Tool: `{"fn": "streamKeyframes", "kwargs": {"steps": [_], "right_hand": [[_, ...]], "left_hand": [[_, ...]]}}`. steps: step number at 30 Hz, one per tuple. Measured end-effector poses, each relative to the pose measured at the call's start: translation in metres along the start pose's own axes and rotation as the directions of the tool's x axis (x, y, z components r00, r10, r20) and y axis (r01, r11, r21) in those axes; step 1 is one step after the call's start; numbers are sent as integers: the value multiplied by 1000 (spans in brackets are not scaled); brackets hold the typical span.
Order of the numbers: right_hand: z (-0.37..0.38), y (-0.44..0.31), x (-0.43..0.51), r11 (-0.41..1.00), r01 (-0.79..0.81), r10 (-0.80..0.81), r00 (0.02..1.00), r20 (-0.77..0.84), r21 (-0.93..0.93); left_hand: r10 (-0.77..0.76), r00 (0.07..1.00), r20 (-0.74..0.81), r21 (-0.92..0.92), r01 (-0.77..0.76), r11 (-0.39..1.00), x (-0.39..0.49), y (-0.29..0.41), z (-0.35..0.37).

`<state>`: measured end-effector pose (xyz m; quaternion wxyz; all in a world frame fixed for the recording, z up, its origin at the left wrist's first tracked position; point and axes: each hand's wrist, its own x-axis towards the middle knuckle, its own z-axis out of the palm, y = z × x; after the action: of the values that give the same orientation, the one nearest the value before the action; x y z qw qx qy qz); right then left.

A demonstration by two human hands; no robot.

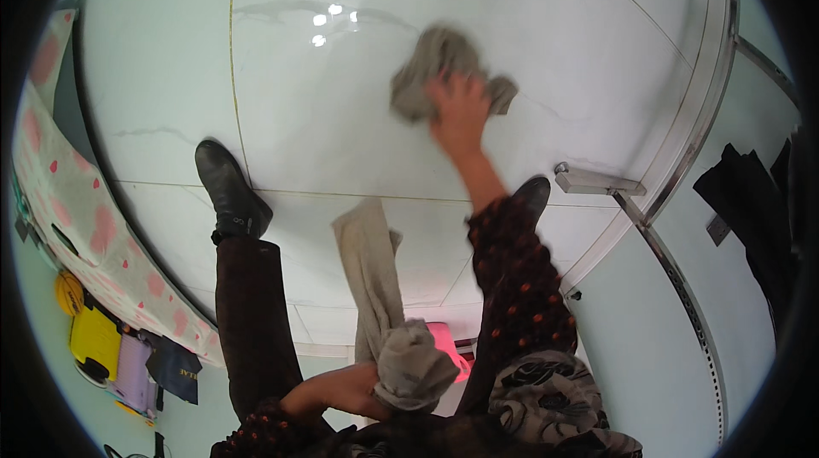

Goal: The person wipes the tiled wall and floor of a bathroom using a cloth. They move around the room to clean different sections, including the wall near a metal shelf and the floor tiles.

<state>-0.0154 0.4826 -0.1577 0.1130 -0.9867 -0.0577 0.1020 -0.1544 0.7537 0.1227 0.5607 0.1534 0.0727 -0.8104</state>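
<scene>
My right hand (459, 106) lies on a bunched grey-brown cloth (441, 55), pressed to the white marble-look tile floor (320, 106) ahead of me; both are blurred. Close to my body, my left hand (345, 391) grips a second cloth, light grey-beige and crumpled (416, 362). A long strip of similar beige cloth (368, 260) hangs or lies between my legs beside that bundle; whether the two are one piece cannot be told. My thumb and part of the left fingers are hidden by the bundle.
My black shoes (233, 186) stand apart on the floor. At left is a bed with a pink-patterned cover (102, 234), with a basketball (68, 293) and a yellow case (95, 336) beyond. A metal bracket (598, 183) and frame stand at right, near dark hanging clothes (748, 202). Something pink (448, 346) lies behind me.
</scene>
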Motion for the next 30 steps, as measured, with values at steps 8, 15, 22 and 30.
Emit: {"fn": "streamKeyframes", "kwargs": {"steps": [8, 15, 22, 30], "right_hand": [[30, -71, -282, 793, -569, 227, 608, 761, 217], [-77, 36, -43, 331, -587, 358, 803, 477, 739], [-61, 47, 205, 972, -195, 207, 975, -86, 131], [27, -72, -42, 987, 121, -149, 940, 306, 107]], "left_hand": [[-99, 995, -30, 243, 104, 964, 5, 3, -3], [-146, 988, -39, 254, 151, 955, 10, 13, 0], [136, 969, -204, 150, -107, 983, -6, 8, 1], [81, 990, -117, 230, -53, 972, -4, 4, -4]]}}
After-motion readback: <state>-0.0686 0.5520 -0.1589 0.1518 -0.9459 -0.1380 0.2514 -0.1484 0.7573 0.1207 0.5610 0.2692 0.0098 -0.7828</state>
